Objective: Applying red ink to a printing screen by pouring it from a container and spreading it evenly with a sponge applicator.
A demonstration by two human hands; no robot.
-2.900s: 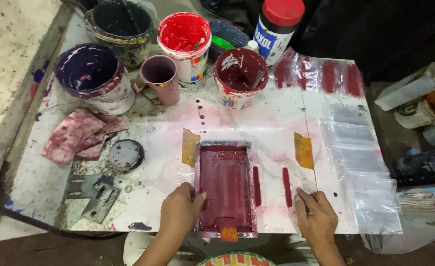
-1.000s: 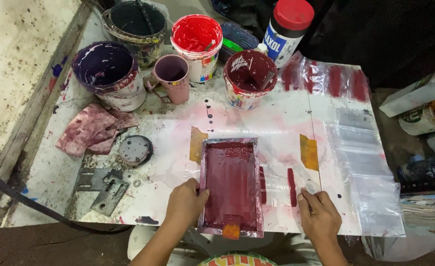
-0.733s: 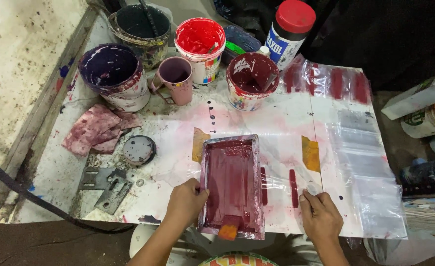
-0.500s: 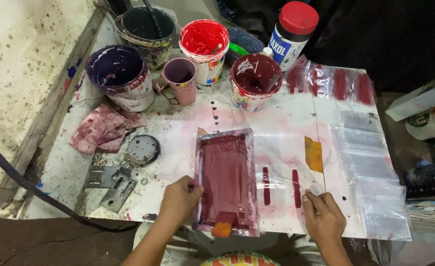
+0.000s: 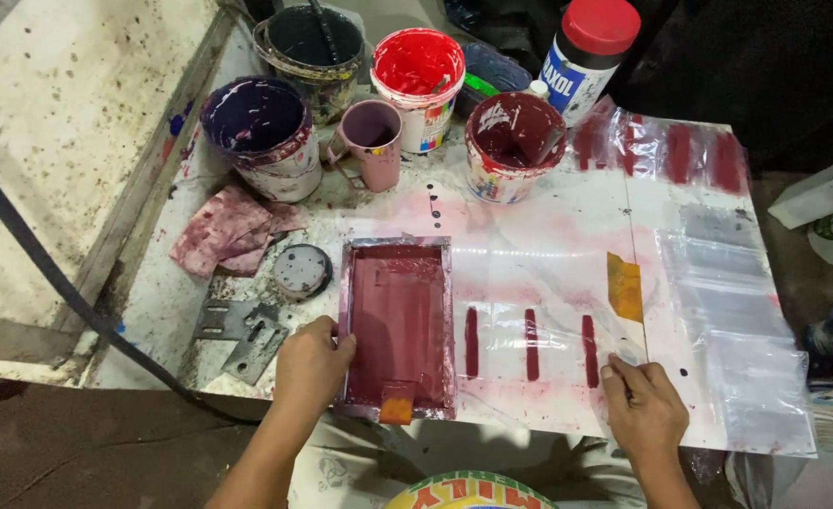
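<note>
Head camera, looking down at a paint-stained worktable [image 5: 124, 170]. The left hand [image 5: 311, 363] grips the left edge of a small maroon-inked printing screen frame [image 5: 397, 325], which lies flat just right of that hand. The right hand [image 5: 644, 407] presses fingertips on a clear plastic sheet [image 5: 718, 320], well right of the frame. Three maroon printed bars [image 5: 529, 332] lie between the hands. Paint tubs [image 5: 511, 146] stand behind.

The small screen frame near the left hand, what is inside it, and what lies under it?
Inside the frame is dark red ink, with an orange piece at its near edge. It rests on the clear plastic sheet; whatever is beneath the screen is hidden.
</note>
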